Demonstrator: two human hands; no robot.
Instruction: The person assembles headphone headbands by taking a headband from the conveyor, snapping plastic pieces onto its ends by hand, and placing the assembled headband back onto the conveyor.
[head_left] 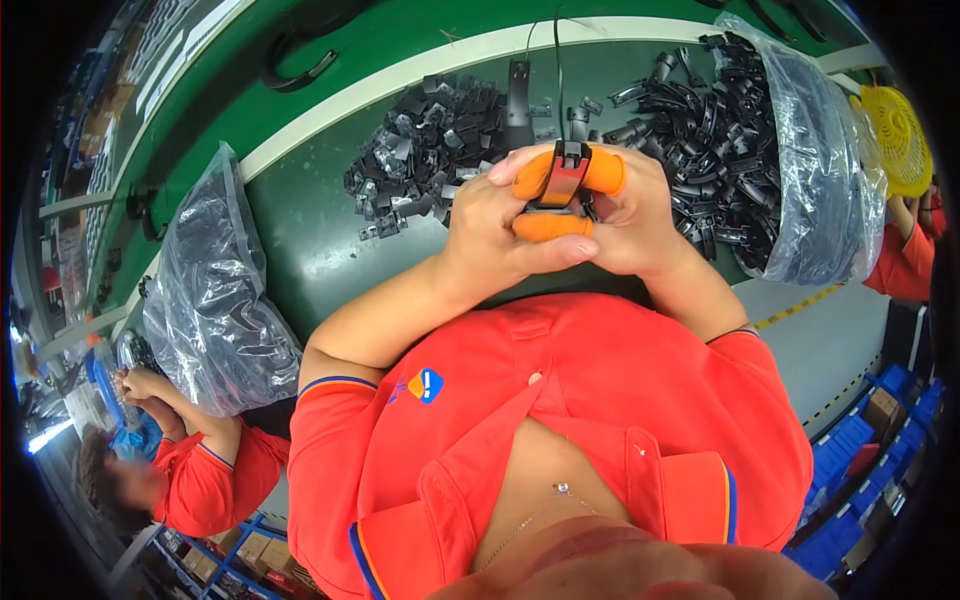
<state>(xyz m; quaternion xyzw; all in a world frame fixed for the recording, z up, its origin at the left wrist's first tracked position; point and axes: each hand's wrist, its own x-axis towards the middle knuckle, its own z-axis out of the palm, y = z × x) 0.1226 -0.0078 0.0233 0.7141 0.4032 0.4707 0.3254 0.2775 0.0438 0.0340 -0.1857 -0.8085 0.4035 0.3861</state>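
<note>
Both my hands meet over the green worktop, closed around a small black curved plastic part (571,157) with a glossy surface. My left hand (484,222) grips it from the left, and my right hand (642,212) grips it from the right. Orange finger covers show on several fingertips pressed against the part. Just beyond my left hand lies a heap of small flat black plastic pieces (425,145). Past my right hand spreads a heap of curved black plastic parts (705,150). My palms and fingers hide the part's lower end.
A clear plastic bag (825,165) borders the right heap; another clear bag (205,290) hangs at the left. A dark upright piece (518,100) and a thin cable (559,80) stand behind my hands. A yellow basket (897,140) is far right. Co-workers in red (225,480) sit on both sides.
</note>
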